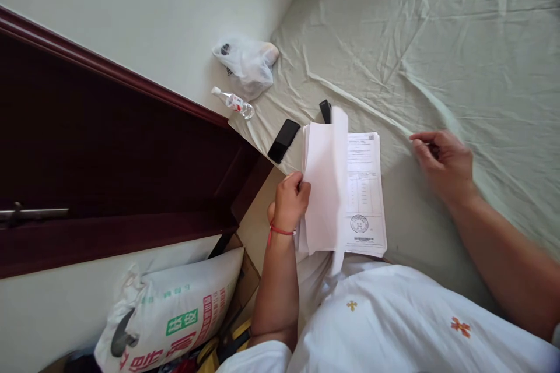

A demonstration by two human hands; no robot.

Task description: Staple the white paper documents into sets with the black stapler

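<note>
A stack of printed paper sheets (365,186) lies at the near edge of the cloth-covered surface, with a table and a round stamp on the top page. One sheet (339,186) stands curled up mid-turn, blurred along its edge, between the turned pages on the left and the printed page on the right. My left hand (291,198), a red cord at its wrist, is closed on the left edge of the turned pages. To the right of the stack, apart from it, my right hand (446,166) has its thumb and forefinger together, with no paper visible in them.
A black phone (284,141) and a small black object (325,111) lie near the papers. Behind are a clear bottle (234,102) and a white plastic bag (251,67). Creased cloth (394,41) covers the surface. A dark red door (109,145) and a printed sack (184,309) are at left.
</note>
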